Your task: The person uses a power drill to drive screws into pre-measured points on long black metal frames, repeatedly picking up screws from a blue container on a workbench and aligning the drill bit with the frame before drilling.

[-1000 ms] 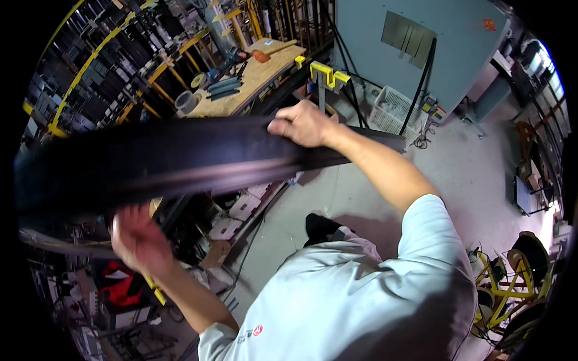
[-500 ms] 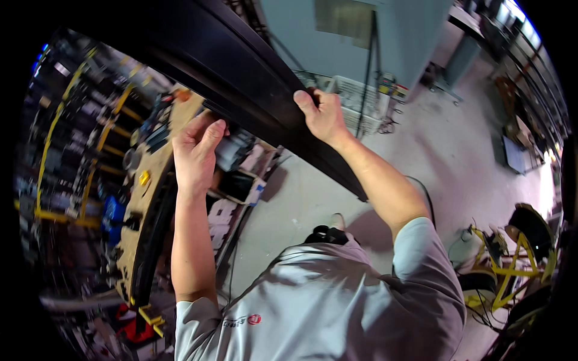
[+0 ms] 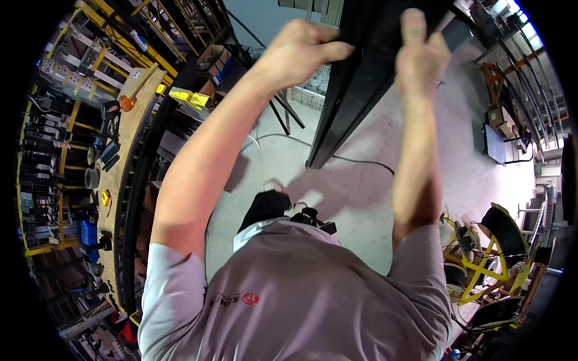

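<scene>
A long black ridged panel [image 3: 349, 90] stands out in front of me, running from the top edge of the view down to a narrow lower end above the floor. My left hand [image 3: 301, 53] grips its left edge, with the fingers curled and slightly blurred. On the right edge my right hand [image 3: 421, 60] is closed, its thumb pointing up along the panel's face. The fingers behind the panel are hidden, and its upper end is out of view.
To my left runs a wooden workbench [image 3: 123, 165] with a yellow tape measure [image 3: 106, 197] and an orange-headed tool [image 3: 127, 103]. Beyond the panel sits a white plastic basket [image 3: 308, 96]. Yellow-framed cable reels [image 3: 490, 246] stand at right. A cable [image 3: 367, 161] crosses the floor.
The panel has swung from a slant across the upper left to a steeper line at upper centre-right. Both hands have moved up and right with it, and my view has turned.
</scene>
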A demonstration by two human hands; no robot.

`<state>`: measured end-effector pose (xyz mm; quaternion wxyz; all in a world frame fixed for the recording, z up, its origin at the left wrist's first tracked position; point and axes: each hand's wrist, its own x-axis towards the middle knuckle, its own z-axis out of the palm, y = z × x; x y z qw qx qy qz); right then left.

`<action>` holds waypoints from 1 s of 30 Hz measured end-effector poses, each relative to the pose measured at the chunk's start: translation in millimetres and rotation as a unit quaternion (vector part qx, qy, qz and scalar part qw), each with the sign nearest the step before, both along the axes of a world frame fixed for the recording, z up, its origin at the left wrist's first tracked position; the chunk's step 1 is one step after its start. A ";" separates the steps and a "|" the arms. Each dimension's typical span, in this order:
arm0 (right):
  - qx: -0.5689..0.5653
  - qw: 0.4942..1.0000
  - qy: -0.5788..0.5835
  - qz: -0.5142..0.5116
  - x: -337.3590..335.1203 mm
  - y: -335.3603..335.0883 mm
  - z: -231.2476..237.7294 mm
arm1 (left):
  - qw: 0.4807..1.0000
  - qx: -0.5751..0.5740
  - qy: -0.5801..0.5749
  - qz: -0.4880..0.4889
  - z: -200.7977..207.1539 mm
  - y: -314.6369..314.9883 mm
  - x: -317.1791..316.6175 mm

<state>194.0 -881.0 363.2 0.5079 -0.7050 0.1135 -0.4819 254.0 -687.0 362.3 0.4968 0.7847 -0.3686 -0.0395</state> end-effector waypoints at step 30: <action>0.095 0.983 -0.153 -0.037 349.1 -380.9 -179.3 | 0.612 -0.074 0.544 0.569 -515.3 352.3 -132.5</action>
